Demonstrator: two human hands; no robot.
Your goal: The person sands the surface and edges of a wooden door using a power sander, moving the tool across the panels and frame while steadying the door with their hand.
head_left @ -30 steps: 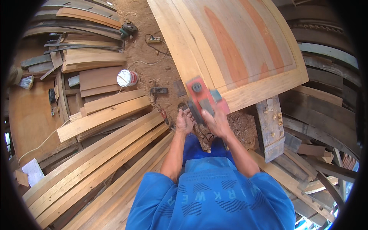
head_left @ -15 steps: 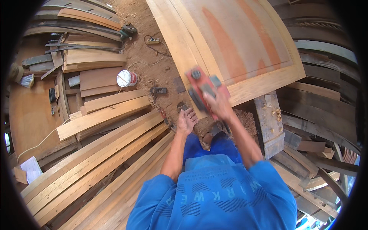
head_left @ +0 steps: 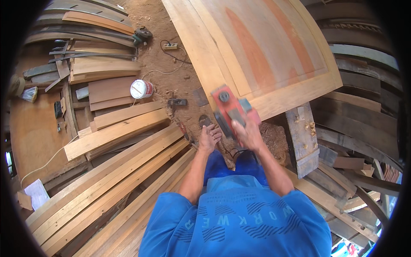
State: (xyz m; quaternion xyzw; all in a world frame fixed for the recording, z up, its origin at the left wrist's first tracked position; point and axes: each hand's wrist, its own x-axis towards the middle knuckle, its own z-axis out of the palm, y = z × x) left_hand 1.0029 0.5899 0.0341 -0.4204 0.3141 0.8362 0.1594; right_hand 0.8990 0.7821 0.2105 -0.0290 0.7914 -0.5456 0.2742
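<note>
My right hand point(head_left: 248, 133) is wrapped around the rear handle of a red electric planer point(head_left: 229, 104), which has a round black knob at its front. The planer is at the near left corner of a large wooden door panel point(head_left: 295, 100), its rear reaching past the near edge. Orange-brown patches mark the panel's pale wood. Just left of the planer, my left hand point(head_left: 209, 138) is held with its fingers loosely apart and nothing in it.
Long planks point(head_left: 107, 173) lie stacked on the left. Beyond them on the dirt floor are a white bucket point(head_left: 141, 89), a green power tool point(head_left: 142, 35) and a power strip point(head_left: 170, 46) with its cord. An upright board point(head_left: 302, 139) stands under the door's right end, near more stacked timber point(head_left: 359, 115).
My right hand has drawn the planer back toward me, past the door's near left corner. My left hand has stayed nearly in place.
</note>
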